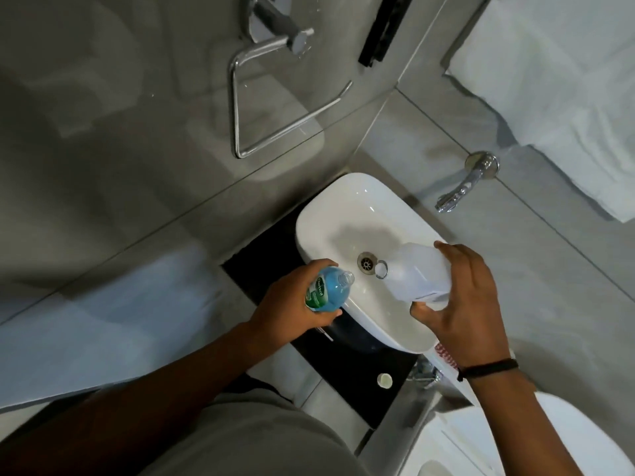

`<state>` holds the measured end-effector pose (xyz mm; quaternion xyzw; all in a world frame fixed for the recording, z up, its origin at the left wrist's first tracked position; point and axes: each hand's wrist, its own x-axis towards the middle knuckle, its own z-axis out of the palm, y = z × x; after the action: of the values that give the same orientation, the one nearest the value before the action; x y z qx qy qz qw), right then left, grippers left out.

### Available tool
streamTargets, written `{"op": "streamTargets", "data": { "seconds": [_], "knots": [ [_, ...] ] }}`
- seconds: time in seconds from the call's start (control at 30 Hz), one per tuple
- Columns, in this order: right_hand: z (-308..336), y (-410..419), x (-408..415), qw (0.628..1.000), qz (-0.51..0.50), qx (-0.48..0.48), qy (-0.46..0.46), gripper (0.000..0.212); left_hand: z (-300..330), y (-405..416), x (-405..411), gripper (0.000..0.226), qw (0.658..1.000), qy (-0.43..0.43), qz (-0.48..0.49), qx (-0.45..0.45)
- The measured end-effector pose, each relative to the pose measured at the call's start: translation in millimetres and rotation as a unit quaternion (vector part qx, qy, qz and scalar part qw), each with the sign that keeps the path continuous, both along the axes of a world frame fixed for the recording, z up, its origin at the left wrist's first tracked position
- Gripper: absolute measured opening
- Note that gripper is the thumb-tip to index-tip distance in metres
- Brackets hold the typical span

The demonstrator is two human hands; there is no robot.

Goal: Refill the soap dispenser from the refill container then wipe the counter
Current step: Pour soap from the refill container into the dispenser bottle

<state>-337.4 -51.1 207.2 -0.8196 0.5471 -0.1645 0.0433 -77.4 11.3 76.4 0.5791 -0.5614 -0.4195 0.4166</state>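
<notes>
1. Over the white oval ceramic basin (347,214), both bottles hang in the air with their open mouths turned toward each other but apart, near the metal drain (367,263).
2. The left hand (292,307) wraps its fingers (321,266) round the clear, blue-filled soap dispenser bottle with the green label (326,290), which is tilted with its neck toward the drain and has no pump on it.
3. The right hand (464,297) grips the translucent white plastic refill container (417,273) at its base end, thumb below, fingers (457,250) across the top; it lies tipped over, mouth toward the dispenser.
4. Risk, as I judge it: the dispenser's neck is narrow and the two mouths are not lined up, so tipping further now would send soap into the basin.
5. The dispenser already looks mostly full; a fast pour may overflow it and slick the left hand's grip.
6. Its own tilt could also spill blue soap out of the neck.
7. In front of the basin, toward the person, a small white round cap (385,380) lies on the black counter (330,352); the wiping must work round it.
8. Behind the basin, a chrome wall spout (460,190) juts out, well apart from both hands, and a chrome towel ring (268,108) hangs on the grey wall.
9. No wiping cloth shows beside the basin; white towels (556,97) hang beyond the spout.
</notes>
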Motion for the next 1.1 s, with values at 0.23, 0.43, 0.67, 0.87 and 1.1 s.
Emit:
{"op": "streamTargets", "data": {
  "seconds": [0.23,0.43,0.67,0.87,1.1],
  "knots": [
    [25,-13,3,0.995,0.034,-0.051,0.077,0.088,16,2,0,0.084,1.000,-0.011,0.013,-0.012],
    [39,-19,6,0.986,0.050,-0.080,0.140,0.093,26,2,-1,0.087,1.000,-0.006,0.019,-0.024],
    [52,-18,18,0.979,0.053,-0.107,0.164,0.093,32,2,1,0.088,0.999,-0.014,0.026,-0.036],
    [56,-18,27,0.973,0.062,-0.125,0.185,0.097,36,3,4,0.088,0.999,-0.018,0.029,-0.040],
    [60,-20,32,0.966,0.071,-0.137,0.208,0.101,38,4,9,0.089,0.998,-0.018,0.032,-0.044]
  ]
}}
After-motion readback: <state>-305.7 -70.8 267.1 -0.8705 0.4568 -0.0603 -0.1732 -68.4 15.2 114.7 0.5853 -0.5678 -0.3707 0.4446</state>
